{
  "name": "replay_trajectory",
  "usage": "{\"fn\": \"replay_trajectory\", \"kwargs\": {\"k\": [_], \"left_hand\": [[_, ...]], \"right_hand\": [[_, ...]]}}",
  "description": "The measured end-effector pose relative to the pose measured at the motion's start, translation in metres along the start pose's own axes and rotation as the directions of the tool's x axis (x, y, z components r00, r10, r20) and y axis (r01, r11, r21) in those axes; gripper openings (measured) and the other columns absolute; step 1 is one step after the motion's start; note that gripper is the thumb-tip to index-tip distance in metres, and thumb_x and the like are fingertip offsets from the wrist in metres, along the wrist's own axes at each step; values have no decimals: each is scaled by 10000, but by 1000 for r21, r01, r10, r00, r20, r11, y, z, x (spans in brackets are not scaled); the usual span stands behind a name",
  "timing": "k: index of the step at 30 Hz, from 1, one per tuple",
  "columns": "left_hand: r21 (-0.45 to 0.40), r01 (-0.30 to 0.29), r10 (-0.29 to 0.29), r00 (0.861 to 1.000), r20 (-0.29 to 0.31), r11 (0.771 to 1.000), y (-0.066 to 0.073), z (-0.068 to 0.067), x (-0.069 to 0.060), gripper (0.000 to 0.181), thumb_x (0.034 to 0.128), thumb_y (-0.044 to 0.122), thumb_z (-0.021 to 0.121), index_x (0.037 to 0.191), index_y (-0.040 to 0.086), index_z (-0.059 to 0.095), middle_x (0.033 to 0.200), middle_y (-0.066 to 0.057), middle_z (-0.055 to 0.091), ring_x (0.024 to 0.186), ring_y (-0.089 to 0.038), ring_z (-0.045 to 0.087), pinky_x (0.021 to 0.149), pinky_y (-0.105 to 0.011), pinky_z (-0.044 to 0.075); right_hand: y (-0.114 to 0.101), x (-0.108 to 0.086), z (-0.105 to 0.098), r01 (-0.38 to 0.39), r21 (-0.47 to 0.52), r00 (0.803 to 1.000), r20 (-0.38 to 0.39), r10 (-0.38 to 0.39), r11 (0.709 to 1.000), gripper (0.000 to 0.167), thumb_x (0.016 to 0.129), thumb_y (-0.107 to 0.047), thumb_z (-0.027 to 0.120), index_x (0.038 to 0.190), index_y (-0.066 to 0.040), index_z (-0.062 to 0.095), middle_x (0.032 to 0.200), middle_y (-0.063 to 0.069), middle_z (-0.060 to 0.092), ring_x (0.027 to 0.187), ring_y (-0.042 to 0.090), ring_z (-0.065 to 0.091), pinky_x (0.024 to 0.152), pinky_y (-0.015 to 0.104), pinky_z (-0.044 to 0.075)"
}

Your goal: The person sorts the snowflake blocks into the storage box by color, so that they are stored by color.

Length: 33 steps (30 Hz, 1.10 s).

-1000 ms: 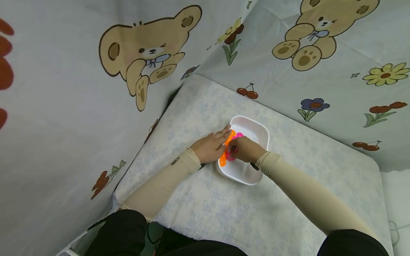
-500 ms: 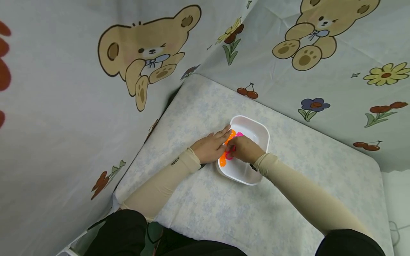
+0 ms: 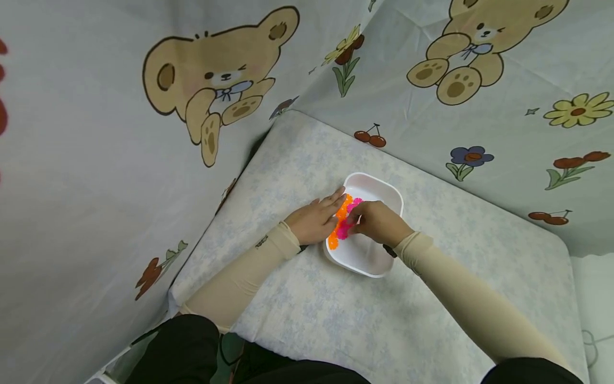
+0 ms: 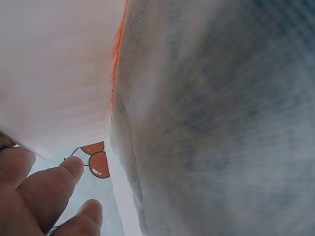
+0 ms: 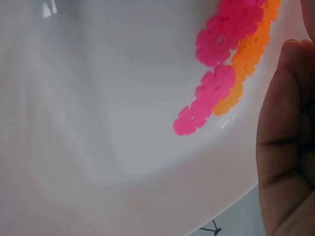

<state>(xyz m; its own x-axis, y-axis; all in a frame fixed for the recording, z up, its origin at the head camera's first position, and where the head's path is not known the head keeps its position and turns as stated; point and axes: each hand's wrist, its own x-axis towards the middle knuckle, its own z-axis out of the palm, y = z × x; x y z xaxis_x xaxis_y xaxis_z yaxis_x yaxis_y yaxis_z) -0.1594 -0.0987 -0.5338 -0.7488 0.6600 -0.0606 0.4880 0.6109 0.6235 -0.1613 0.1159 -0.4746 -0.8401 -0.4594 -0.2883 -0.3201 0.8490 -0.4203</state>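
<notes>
A white rounded tray (image 3: 366, 262) sits on the cloth. Several flower-shaped plastic pieces line its left wall: orange pieces (image 3: 333, 241) against the wall, pink pieces (image 3: 343, 230) beside them. In the right wrist view, deeper pink pieces (image 5: 214, 42) overlap the lighter pink row (image 5: 215, 84). My left hand (image 3: 310, 223) rests along the tray's left rim, fingers fairly straight. In the left wrist view its fingers (image 4: 51, 189) lie beside the tray wall. Over the pink pieces, my right hand (image 3: 376, 221) bends its thumb and forefinger down. Whether they pinch a piece is hidden.
A pale patterned cloth (image 3: 431, 298) covers the table. Fabric walls printed with bears and flowers rise along the left and far edges; printed cherries (image 3: 370, 138) mark the far wall close behind the tray.
My right hand has shifted slightly to the right, uncovering more of the pink pieces. The left hand and the tray look unmoved.
</notes>
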Motion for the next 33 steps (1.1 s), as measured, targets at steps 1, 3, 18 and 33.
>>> {"fn": "replay_trajectory", "kwargs": {"k": [1,3,18,33], "left_hand": [[-2,3,-3,1000,4,1000,1,0,0,608,1116,303,328,1685,177,153,1763,103,-15,1621,-126,172,1327,-486,232],[-5,8,-8,1000,8,1000,1,0,1,614,1118,315,340,1686,183,147,1762,110,-25,1623,-128,166,1331,-487,218],[-48,19,-19,1000,8,999,2,1,0,624,1121,312,364,1684,197,123,1751,136,-40,1619,-93,140,1344,-468,181],[-62,17,-17,1000,0,998,2,1,-2,621,1122,308,372,1680,201,123,1747,145,-29,1614,-114,165,1344,-449,170]], "right_hand": [[2,-5,-3,-13,5,1000,-8,13,1000,148,808,-143,905,919,-116,812,832,-45,754,799,157,645,746,319,570],[6,-14,-9,-31,5,999,-24,31,1000,163,813,-148,902,941,-96,815,822,-33,749,781,161,638,714,310,570],[48,-90,-30,-247,97,967,-35,251,964,132,879,-206,852,984,-160,784,887,-5,729,832,192,647,743,319,586],[139,-184,-4,-486,122,872,5,489,865,236,923,-311,798,1085,-141,767,988,29,774,939,224,671,801,373,566]]}}
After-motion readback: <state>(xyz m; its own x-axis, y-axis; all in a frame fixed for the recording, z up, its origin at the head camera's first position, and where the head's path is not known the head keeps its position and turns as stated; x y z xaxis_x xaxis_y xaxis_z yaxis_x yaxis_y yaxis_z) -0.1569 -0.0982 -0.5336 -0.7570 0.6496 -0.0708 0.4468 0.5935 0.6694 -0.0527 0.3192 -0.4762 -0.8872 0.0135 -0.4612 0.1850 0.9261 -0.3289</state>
